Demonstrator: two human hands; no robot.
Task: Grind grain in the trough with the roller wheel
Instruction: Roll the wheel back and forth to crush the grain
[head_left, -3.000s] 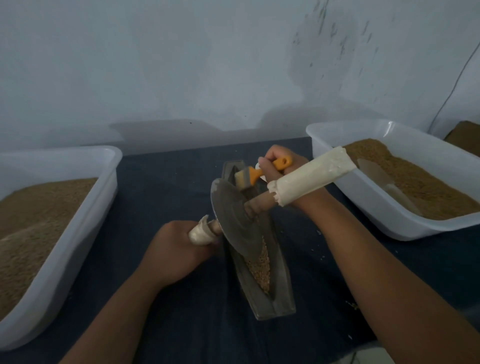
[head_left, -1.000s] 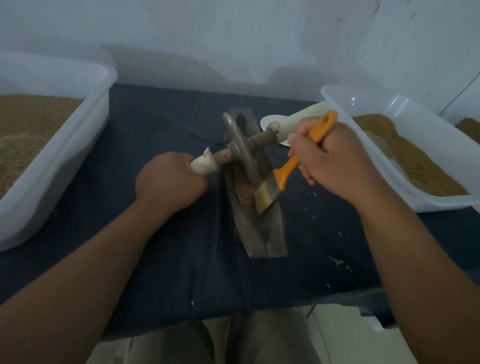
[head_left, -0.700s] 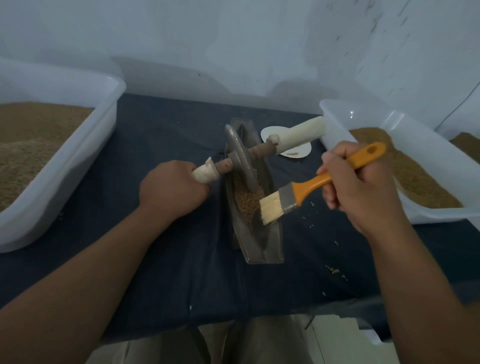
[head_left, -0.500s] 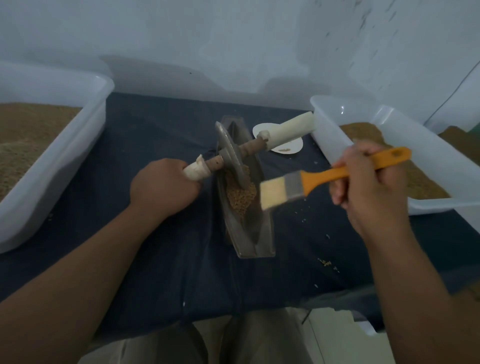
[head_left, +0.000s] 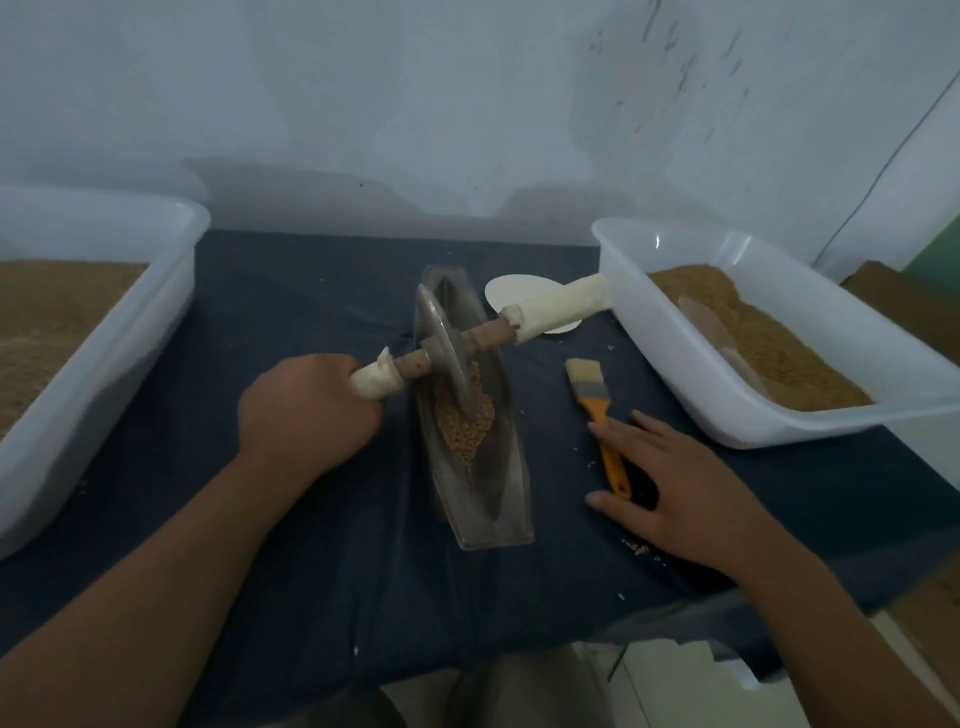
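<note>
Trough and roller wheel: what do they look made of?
Trough: probably metal, dull grey with a soft sheen on its walls. Roller wheel: a thin grey disc, likely metal. Its axle looks like brown wood, and the end wraps are whitish cloth or tape; I cannot tell which.

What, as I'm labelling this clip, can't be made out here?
Head view:
- The roller wheel's left handle: wrapped by the left hand.
- The left tub: cut off by the frame's left edge.
- The scoop in the right tub: dim, outline blurred.
- Whether the right hand touches the brush: unclear.
</note>
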